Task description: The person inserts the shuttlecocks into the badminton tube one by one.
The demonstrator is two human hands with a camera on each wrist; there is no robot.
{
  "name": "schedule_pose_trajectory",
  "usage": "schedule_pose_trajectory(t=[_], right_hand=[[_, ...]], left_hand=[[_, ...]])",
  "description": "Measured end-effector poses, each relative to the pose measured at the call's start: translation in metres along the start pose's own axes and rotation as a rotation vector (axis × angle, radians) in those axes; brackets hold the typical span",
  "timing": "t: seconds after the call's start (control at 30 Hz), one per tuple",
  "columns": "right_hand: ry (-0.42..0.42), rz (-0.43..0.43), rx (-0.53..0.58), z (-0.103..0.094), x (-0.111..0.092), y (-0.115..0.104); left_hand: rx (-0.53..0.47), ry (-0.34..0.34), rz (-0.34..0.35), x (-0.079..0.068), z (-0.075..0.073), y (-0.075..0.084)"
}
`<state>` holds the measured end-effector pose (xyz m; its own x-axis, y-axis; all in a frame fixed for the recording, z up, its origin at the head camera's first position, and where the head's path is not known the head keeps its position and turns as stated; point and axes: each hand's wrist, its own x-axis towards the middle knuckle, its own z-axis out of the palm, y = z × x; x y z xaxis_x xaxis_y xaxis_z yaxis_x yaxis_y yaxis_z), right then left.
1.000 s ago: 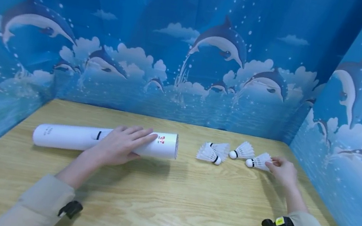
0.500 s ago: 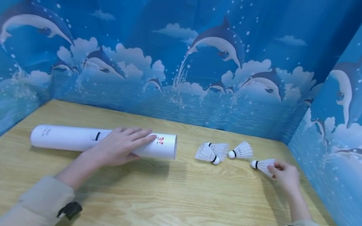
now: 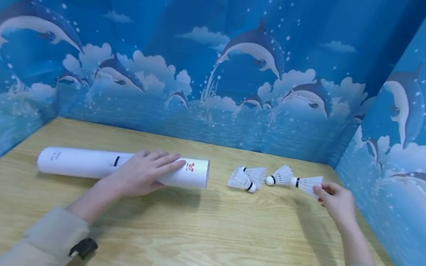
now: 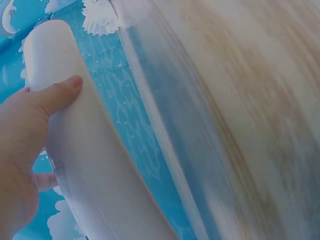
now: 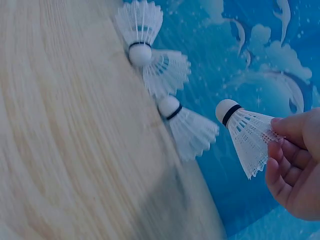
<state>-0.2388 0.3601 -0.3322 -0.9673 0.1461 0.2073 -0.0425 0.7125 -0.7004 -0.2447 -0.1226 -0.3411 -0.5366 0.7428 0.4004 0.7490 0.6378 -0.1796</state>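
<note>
On the left half of the table, a white shuttlecock tube (image 3: 79, 162) lies on its side. My left hand (image 3: 142, 173) grips it near its right end; in the left wrist view the thumb crosses the tube (image 4: 95, 150) while fingers show on the opposite side. At the right, my right hand (image 3: 336, 203) pinches a white shuttlecock (image 3: 307, 184) by the edge of its skirt, cork pointing left, held above the table. The right wrist view shows this shuttlecock (image 5: 245, 135) between thumb and fingers. Several fingers are partly hidden behind the skirt.
Left of the held shuttlecock lie three more: one shuttlecock (image 3: 281, 175) on its own, and two overlapping, a front shuttlecock (image 3: 242, 180) and a rear shuttlecock (image 3: 258, 173). The wooden table (image 3: 195, 234) meets blue dolphin-print curtains (image 3: 168, 49) at the back and sides.
The right hand has lifted the shuttlecock off the table, moving it first slightly right, then back left toward the others. The left hand and tube have stayed put.
</note>
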Motion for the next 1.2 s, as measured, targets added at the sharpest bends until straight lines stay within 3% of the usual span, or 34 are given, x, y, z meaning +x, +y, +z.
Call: schedule_pose_trajectory(t=[0.23, 0.57, 0.9, 1.2], right_hand=[[-0.066, -0.11, 0.107, 0.019, -0.005, -0.041], [-0.148, -0.207, 0.159, 0.053, -0.016, -0.09], [-0.226, -0.264, 0.232, 0.085, -0.024, -0.11], [-0.244, -0.307, 0.308, 0.109, -0.029, -0.12]], left_hand=[[-0.007, -0.003, -0.003, 0.0, 0.001, 0.0], [-0.013, 0.002, 0.0, 0.0, 0.002, 0.001], [-0.014, -0.02, -0.005, 0.0, 0.002, 0.003], [-0.027, -0.041, -0.025, 0.002, -0.001, 0.005]])
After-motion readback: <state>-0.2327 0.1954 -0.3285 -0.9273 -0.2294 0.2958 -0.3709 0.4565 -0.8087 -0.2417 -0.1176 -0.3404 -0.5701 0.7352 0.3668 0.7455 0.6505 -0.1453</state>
